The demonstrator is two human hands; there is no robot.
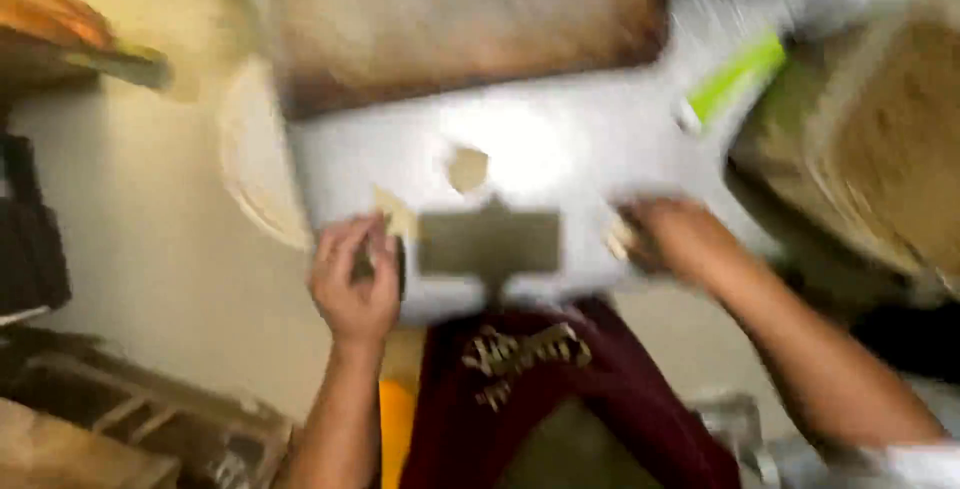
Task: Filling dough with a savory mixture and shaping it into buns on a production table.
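White sheet: I am seeing a pale, glossy rectangular sheet or package [560, 149] lying across the middle of the view, blurred by motion.
Dark patch: a grey-brown rectangular label or panel [488, 242] is sitting at the sheet's near edge, between my two hands; I cannot tell what it is.
Green-white pack: a tube-like package [735, 81], lime green with a white end, is lying tilted at the upper right, just beside the sheet.
Brown board: a flat brown cardboard-like piece [460, 19] is overlapping the sheet's far edge.
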